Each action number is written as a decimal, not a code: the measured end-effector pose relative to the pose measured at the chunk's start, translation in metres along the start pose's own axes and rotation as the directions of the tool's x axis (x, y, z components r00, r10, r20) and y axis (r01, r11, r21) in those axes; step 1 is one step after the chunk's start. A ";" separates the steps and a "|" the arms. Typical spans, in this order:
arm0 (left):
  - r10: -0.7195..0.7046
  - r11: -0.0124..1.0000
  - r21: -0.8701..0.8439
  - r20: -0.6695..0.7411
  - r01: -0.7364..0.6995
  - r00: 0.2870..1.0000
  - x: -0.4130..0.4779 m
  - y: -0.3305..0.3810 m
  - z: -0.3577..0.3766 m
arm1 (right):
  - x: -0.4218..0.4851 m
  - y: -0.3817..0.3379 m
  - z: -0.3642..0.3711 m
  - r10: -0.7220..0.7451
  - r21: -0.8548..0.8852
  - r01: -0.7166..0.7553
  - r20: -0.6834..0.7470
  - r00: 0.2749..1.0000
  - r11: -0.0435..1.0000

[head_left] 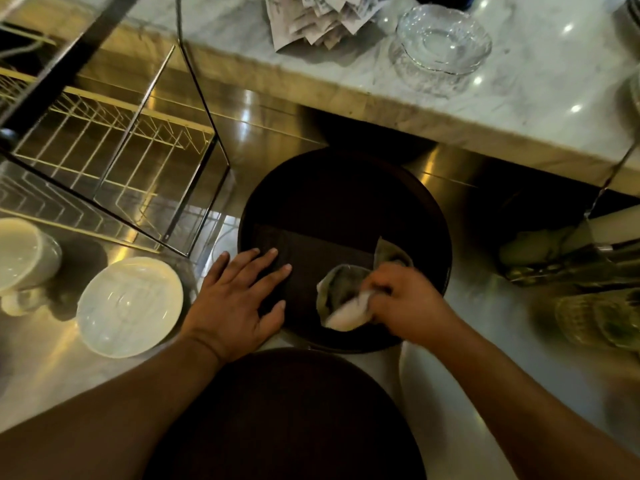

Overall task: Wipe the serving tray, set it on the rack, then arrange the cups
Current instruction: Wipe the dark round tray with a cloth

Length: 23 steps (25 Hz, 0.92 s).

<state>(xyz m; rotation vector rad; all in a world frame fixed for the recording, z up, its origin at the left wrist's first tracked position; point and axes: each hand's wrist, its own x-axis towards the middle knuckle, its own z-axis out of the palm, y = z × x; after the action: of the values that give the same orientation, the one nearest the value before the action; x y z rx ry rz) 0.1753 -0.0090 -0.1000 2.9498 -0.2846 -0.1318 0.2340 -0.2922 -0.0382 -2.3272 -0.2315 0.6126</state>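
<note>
Closest to me, a dark rounded shape [287, 417] fills the bottom of the view; I cannot tell whether it is a second tray or clothing. Just beyond it the round dark serving tray [346, 174] lies flat on the steel counter [485, 306], so the task's thing is in front of me and not yet on the rack. The left grip [239, 299] lies spread, fingers straight, pressed flat over the tray's left rim and onto its floor, which I read as steadying it. The right grip [401, 299] is curled round a bunched grey-and-white cloth [341, 292] that touches the tray's near right part. I judge the wiping step to be in hand: the cloth sits near the front edge, and the far half of the tray looks unvisited, though the light is too dim to tell wet from dry. The next move calls for sweeping the cloth across the tray's floor while the left grip holds it down. After that comes the lift to the wire rack [114, 150] at far left. The white cup [24, 254] and saucer [130, 306] wait near the rack.
</note>
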 end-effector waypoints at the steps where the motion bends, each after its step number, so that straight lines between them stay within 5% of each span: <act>1: 0.005 1.000 -0.004 -0.004 -0.005 1.000 0.000 -0.001 0.001 | 0.013 -0.003 -0.009 0.076 0.132 -0.058 -0.134 0.988 0.990; 3: 0.011 1.000 -0.003 -0.011 -0.011 1.000 0.001 -0.003 0.003 | 0.047 -0.009 -0.028 -0.018 0.031 0.038 -0.500 0.866 0.999; 5: 0.016 1.000 0.002 -0.011 -0.016 1.000 0.001 -0.003 0.005 | 0.084 -0.018 -0.036 -0.239 -0.227 0.113 -0.660 0.712 0.967; 7: 0.014 1.000 0.007 -0.017 -0.014 1.000 0.000 -0.005 0.007 | 0.121 -0.026 -0.028 -0.385 -0.445 0.142 -0.522 0.761 0.884; 10: 0.015 1.000 0.010 -0.025 -0.014 1.000 0.000 -0.006 0.008 | 0.148 -0.014 -0.015 -0.398 -0.653 0.175 -0.209 0.893 0.737; 16: 0.000 1.000 0.027 -0.039 0.001 0.999 -0.001 -0.004 0.005 | 0.102 0.032 -0.047 -0.066 -0.671 -0.160 -0.297 0.953 0.724; 23: -0.001 1.000 -0.005 -0.062 0.000 0.998 0.000 0.002 -0.002 | -0.010 0.019 0.004 0.109 -0.371 -0.177 -0.198 0.974 0.912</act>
<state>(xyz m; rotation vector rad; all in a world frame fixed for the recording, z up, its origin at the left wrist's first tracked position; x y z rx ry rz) 0.1747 -0.0109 -0.0973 2.9428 -0.2743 -0.0415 0.2230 -0.3072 -0.0502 -2.7848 -0.1058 0.4599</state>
